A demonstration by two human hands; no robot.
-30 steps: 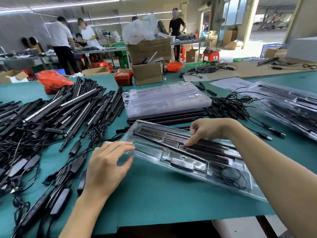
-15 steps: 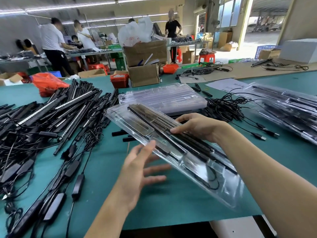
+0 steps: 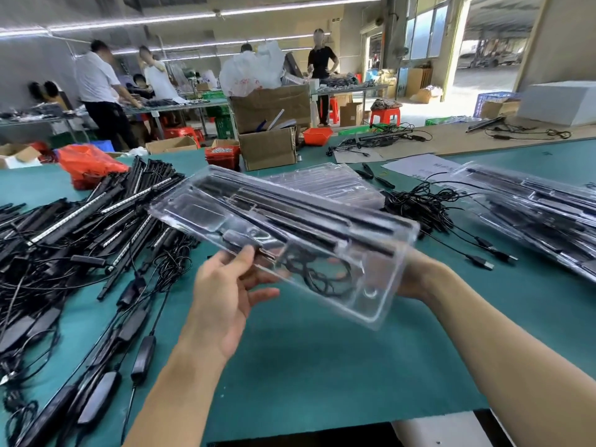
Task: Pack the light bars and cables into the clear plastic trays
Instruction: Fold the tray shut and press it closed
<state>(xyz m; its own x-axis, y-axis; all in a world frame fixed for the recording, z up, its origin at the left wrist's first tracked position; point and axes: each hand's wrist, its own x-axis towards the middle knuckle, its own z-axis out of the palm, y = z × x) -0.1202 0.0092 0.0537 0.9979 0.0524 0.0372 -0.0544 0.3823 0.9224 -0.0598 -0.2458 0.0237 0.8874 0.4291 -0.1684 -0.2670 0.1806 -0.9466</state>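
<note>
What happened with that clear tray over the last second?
The packed tray left the green table and is now held up in the air. The left hand, earlier beside it, now grips its near edge; the right hand went from pressing on top to supporting its right end. The piles stayed.

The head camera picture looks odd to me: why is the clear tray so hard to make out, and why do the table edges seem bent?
Head view: the clear tray is see-through and catches pale glare, so the left hand and cable show through it; slight motion blur softens the tray and the background people; the wide-angle lens bows the green table edges.
</note>
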